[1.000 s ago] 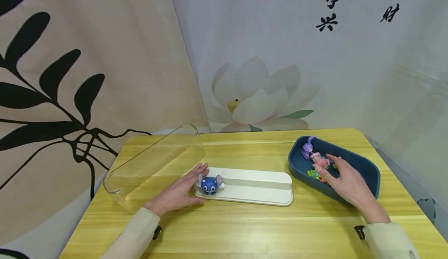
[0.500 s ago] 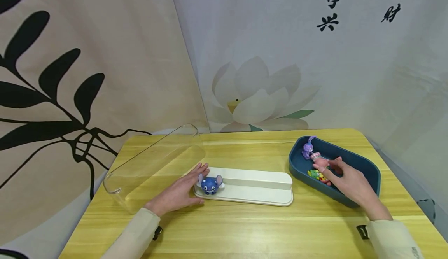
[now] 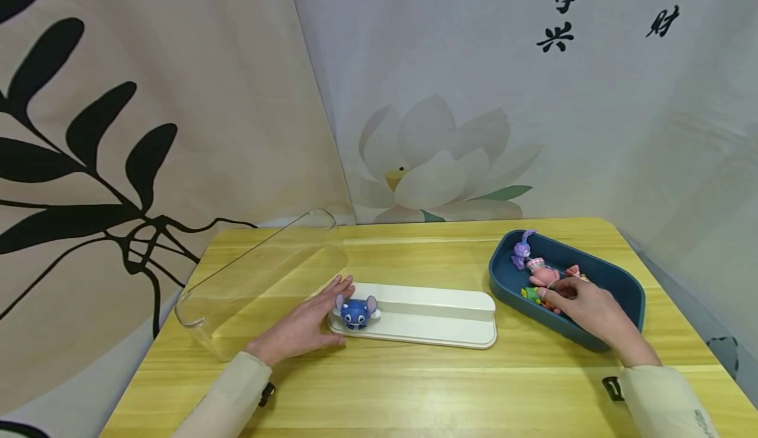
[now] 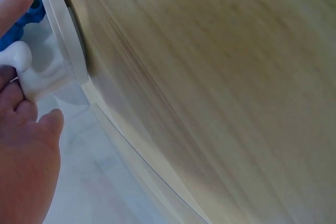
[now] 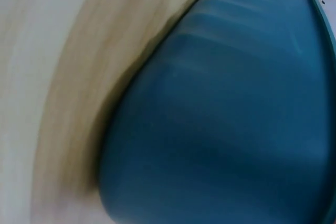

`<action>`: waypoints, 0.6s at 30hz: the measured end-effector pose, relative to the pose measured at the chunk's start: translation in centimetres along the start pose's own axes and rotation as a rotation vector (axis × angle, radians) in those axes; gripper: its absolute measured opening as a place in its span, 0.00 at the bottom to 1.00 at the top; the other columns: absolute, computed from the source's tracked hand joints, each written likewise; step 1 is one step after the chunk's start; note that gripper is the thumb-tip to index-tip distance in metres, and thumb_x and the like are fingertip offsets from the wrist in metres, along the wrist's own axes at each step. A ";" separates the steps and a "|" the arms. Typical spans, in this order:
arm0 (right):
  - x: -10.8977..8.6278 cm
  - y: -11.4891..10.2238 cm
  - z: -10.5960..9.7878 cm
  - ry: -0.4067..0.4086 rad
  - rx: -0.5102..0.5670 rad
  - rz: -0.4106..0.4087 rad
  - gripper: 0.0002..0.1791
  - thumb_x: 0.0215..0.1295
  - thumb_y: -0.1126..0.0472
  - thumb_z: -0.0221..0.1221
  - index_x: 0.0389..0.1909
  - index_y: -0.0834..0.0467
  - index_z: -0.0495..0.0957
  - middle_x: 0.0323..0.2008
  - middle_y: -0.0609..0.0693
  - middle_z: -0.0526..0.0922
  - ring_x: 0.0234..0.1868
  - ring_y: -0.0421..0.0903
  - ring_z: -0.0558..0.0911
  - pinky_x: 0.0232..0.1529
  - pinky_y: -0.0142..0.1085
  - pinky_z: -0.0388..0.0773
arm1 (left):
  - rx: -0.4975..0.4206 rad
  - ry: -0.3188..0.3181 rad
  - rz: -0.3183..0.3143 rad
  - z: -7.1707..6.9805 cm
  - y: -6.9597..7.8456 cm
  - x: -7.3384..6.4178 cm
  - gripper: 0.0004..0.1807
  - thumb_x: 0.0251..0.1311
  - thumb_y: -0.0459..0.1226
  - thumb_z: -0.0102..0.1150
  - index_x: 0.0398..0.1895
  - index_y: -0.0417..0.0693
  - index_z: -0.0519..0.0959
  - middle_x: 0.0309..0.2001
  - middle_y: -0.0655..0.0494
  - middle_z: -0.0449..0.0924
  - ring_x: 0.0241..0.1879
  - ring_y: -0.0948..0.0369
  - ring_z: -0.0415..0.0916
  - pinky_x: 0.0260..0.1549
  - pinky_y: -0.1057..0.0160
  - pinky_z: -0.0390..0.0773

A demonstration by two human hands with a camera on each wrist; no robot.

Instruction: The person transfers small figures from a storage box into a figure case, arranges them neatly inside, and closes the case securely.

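My left hand (image 3: 304,323) rests at the left end of a long white base (image 3: 432,336), fingers extended along its edge. Beside those fingers, a blue big-eared figurine (image 3: 355,314) stands on the base; the left wrist view shows part of this blue figurine (image 4: 34,11) by the fingers. My right hand (image 3: 595,313) reaches into a dark blue bin (image 3: 616,280), its fingers bent and thumb near the index finger. By its fingertips are a green toy (image 3: 530,293) and a pink figurine (image 3: 541,273). I cannot tell whether the fingertips pinch a toy.
A clear curved cover (image 3: 266,280) lies at the left of the wooden table (image 3: 391,398). In the bin are also a purple figurine (image 3: 521,254) and a toy with a pink bow (image 3: 573,271). Printed cloth (image 3: 462,63) hangs behind the table.
In the bin, my right hand's fingers have bent and drawn together toward the near-side toys, bringing the pink-bowed toy into view. The left hand and blue figurine have stayed put.
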State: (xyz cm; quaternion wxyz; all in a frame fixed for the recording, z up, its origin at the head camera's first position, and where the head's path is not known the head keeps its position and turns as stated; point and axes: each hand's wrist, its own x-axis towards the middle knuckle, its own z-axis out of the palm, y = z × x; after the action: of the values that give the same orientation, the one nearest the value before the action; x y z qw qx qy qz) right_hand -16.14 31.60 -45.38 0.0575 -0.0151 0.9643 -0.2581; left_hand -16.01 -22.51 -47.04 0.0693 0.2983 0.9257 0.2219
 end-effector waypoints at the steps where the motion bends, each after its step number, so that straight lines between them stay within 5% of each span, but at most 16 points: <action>1: 0.1 0.0 0.0 -0.006 -0.002 0.001 0.38 0.74 0.35 0.57 0.55 0.69 0.81 0.45 0.61 0.88 0.47 0.62 0.84 0.44 0.56 0.82 | 0.000 0.000 0.000 0.0 0.0 0.0 0.57 0.55 0.49 0.78 0.84 0.54 0.53 0.84 0.56 0.44 0.82 0.52 0.40 0.73 0.35 0.56; 12: 0.7 0.2 0.2 -0.019 -0.026 -0.021 0.41 0.70 0.36 0.62 0.55 0.75 0.79 0.48 0.68 0.86 0.49 0.67 0.83 0.48 0.61 0.81 | -0.013 -0.005 -0.011 0.0 0.2 0.0 0.56 0.56 0.49 0.78 0.84 0.54 0.54 0.84 0.56 0.44 0.82 0.54 0.38 0.74 0.37 0.56; 18: 1.0 0.1 0.3 -0.022 0.035 -0.053 0.33 0.67 0.43 0.68 0.53 0.71 0.81 0.39 0.57 0.85 0.39 0.53 0.81 0.38 0.45 0.82 | -0.015 -0.001 -0.011 0.0 0.1 0.0 0.57 0.56 0.49 0.78 0.84 0.54 0.53 0.84 0.56 0.44 0.82 0.55 0.38 0.74 0.36 0.56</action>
State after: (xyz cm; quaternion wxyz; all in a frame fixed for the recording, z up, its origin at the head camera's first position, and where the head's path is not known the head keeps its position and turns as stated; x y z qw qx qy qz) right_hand -17.08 31.48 -45.82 0.0614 -0.0423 0.9582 -0.2763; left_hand -15.97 -22.44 -46.99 0.0731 0.2927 0.9257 0.2282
